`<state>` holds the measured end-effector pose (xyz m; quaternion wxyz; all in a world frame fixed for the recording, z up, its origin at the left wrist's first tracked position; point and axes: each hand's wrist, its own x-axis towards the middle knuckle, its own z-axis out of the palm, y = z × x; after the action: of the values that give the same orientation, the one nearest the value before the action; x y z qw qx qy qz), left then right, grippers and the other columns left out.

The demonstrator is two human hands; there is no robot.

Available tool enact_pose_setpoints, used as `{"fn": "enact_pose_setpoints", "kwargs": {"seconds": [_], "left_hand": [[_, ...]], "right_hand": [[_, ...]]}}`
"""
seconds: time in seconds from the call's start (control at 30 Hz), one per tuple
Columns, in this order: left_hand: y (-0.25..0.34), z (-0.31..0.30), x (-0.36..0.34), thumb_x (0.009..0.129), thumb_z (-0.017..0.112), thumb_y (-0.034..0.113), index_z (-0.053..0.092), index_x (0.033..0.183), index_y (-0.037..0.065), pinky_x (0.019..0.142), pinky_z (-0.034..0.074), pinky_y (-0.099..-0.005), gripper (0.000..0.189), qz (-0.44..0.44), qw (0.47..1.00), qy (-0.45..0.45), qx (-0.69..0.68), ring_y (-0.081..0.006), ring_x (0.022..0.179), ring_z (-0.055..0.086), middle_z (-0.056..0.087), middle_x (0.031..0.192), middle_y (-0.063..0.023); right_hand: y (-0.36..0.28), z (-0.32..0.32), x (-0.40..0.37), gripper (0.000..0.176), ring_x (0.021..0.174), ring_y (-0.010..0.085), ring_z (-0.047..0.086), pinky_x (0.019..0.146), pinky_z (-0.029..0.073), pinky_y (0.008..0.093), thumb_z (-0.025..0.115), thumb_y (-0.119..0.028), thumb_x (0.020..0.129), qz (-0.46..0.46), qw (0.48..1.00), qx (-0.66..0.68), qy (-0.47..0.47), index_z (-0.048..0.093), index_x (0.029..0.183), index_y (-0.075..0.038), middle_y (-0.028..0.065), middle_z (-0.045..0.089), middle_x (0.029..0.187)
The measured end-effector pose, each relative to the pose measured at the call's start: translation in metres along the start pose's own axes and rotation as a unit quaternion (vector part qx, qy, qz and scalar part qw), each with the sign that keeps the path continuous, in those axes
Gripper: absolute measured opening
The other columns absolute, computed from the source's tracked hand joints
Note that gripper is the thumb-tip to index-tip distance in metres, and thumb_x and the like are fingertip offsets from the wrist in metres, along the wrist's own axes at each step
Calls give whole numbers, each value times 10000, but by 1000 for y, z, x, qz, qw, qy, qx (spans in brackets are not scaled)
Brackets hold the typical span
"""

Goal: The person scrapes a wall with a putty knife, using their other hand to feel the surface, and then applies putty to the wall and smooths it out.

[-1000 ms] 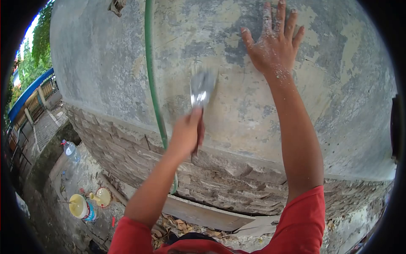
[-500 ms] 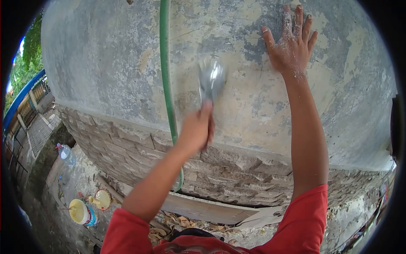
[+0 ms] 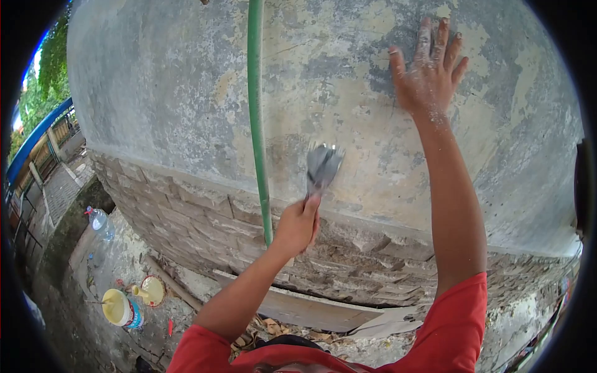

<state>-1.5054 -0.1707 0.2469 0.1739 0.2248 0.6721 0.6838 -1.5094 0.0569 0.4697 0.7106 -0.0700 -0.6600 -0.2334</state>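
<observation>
My left hand [image 3: 296, 229] is wrapped round the handle of a metal scraper [image 3: 324, 166]. Its shiny blade flares toward the top, slightly blurred, and overlaps the lower part of the grey wall [image 3: 180, 105]. That wall is patchy with worn, flaking paint and cream spots. Higher up on the right, my right hand [image 3: 426, 78] lies flat against it with fingers spread, dusted with white flakes. Just left of the scraper, a green hose [image 3: 255, 93] runs down the wall and passes behind my left hand.
Rough stone facing [image 3: 168, 208] forms the wall's base, with a board [image 3: 311, 311] along its foot. Lower left on the ground stand an open paint bucket [image 3: 115, 309], a cream-stained lid [image 3: 152, 290] and a plastic bottle [image 3: 99, 224]. A blue rail [image 3: 40, 137] is beyond.
My left hand has brought the scraper down the wall and slightly right. My right hand keeps its place on the wall. The whole view has shifted a little.
</observation>
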Motion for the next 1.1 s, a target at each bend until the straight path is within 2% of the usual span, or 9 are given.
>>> {"fn": "enact_pose_setpoints", "kwargs": {"seconds": [0.13, 0.27, 0.5, 0.57, 0.7, 0.77, 0.83, 1.03, 1.1], "left_hand": [[91, -12, 40, 982, 379, 533, 536, 706, 49, 444, 413, -281, 578, 119, 990, -4, 68, -127, 433, 505, 503, 527, -18], [47, 0, 32, 977, 403, 517, 546, 687, 42, 429, 409, -295, 575, 115, 988, 35, 96, -136, 419, 512, 518, 507, -29], [-22, -48, -114, 1000, 397, 438, 531, 756, 53, 417, 406, -267, 475, 114, 991, 52, 34, -121, 435, 521, 518, 532, -18], [-16, -96, -111, 1005, 417, 376, 549, 806, 52, 427, 382, -240, 403, 39, 989, 129, -60, -94, 459, 487, 504, 558, 8], [17, -150, -52, 996, 432, 402, 504, 742, 58, 406, 371, -257, 433, 66, 981, 180, -22, -106, 415, 460, 488, 544, -18], [18, -161, -17, 991, 431, 418, 502, 731, 54, 404, 374, -264, 453, 50, 983, 175, 1, -114, 412, 467, 487, 542, -20], [29, -165, 11, 986, 435, 432, 506, 733, 55, 404, 376, -269, 460, 62, 983, 173, 18, -117, 412, 471, 486, 542, -21], [45, -169, 24, 973, 447, 484, 518, 740, 60, 405, 391, -281, 489, 87, 983, 152, 44, -130, 411, 471, 487, 549, -18], [14, -163, 16, 967, 469, 498, 494, 761, 71, 414, 383, -270, 475, -4, 990, 131, -50, -130, 433, 455, 477, 578, -21]], "right_hand": [[-20, -3, -6, 714, 1453, 366, 24, 1158, 28, 551, 348, -605, 934, 12, 999, 16, -33, 214, 1513, -210, 73, 78, 1592], [-15, -3, -6, 705, 1454, 362, 35, 1158, 30, 550, 353, -603, 933, -5, 999, 26, -33, 213, 1513, -227, 56, 100, 1591], [-17, -5, -9, 692, 1464, 302, 31, 1175, 31, 510, 381, -588, 929, -1, 999, -2, -33, 202, 1514, -265, 0, 89, 1594], [-19, -4, -8, 701, 1464, 297, 27, 1177, 29, 505, 371, -603, 927, 6, 999, -21, -33, 186, 1517, -271, -8, 76, 1595], [-47, 7, -18, 679, 1462, 310, 11, 1164, 25, 547, 321, -587, 950, 8, 1000, 25, 3, 151, 1523, -266, -14, 44, 1597], [-75, 7, -24, 648, 1460, 328, 23, 1153, 33, 576, 354, -539, 958, -30, 998, 54, 4, 190, 1518, -257, 2, 64, 1596], [-100, -2, -27, 624, 1456, 343, 60, 1149, 50, 587, 422, -473, 948, -22, 992, 24, -121, 248, 1505, -250, 12, 93, 1594], [-114, -3, -21, 605, 1449, 347, 119, 1146, 88, 590, 473, -377, 921, 8, 993, 42, -108, 304, 1488, -247, -1, 136, 1588], [-116, -6, -23, 597, 1455, 330, 94, 1155, 64, 570, 454, -389, 935, 15, 992, 53, -117, 289, 1493, -253, -12, 138, 1587]]}}
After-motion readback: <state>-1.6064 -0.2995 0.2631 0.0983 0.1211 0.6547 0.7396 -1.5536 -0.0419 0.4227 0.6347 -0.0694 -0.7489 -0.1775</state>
